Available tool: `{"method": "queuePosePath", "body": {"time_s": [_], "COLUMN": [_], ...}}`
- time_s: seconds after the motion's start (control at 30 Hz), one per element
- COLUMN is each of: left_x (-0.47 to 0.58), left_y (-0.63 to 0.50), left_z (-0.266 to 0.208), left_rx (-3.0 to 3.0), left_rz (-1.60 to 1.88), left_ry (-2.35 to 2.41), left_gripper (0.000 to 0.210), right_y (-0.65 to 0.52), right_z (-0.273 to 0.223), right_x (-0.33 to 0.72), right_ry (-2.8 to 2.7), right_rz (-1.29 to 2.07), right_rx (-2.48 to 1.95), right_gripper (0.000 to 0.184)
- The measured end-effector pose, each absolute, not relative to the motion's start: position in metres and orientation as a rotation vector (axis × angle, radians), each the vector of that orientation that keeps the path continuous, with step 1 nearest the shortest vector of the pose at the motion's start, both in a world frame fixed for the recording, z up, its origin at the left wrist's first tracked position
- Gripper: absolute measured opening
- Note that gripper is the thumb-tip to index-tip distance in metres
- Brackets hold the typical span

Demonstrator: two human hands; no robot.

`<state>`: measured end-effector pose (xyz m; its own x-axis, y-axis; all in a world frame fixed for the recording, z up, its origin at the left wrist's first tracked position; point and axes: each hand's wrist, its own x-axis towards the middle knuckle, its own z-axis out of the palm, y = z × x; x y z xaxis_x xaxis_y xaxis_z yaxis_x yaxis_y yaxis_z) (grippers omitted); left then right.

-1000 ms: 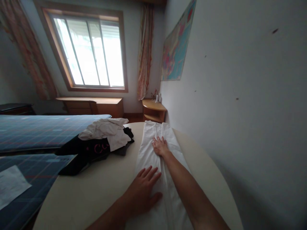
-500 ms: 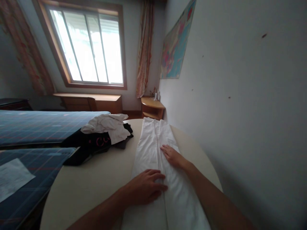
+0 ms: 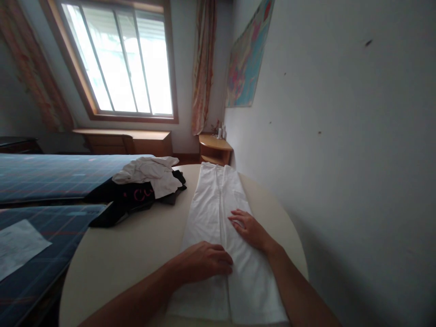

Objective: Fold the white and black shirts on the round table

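The white cloth [image 3: 205, 210] lay lengthwise on the table [image 3: 119, 261], which supported it. Your right hand [image 3: 249, 230] rested open on it, seemingly steadying it flat; your left hand [image 3: 203, 262] curled near the middle crease, whether gripping I couldn't tell.

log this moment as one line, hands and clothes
left hand: over white cloth | right hand: over white cloth, farther out | white cloth: spread on table | clothes pile: left of cloth
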<state>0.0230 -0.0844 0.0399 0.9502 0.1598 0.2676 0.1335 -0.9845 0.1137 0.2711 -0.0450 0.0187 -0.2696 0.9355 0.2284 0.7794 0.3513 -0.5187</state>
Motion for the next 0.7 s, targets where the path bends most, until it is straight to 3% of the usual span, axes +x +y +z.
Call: {"method": "queuePosePath", "body": {"time_s": [0.5, 0.7], "left_x": [0.021, 0.021], "left_y": [-0.086, -0.084], "left_z": [0.048, 0.043], "left_rx": [3.047, 3.045], "left_rz": [0.438, 0.467], "left_ry": [0.28, 0.203], "left_gripper": [0.014, 0.007], "right_y": [-0.047, -0.029], "right_z": [0.02, 0.032], "right_x": [0.262, 0.25], "right_ry": [-2.255, -2.456], "right_rz": [0.256, 0.008], "right_rx": [-1.444, -1.506], "right_gripper": [0.038, 0.034]}}
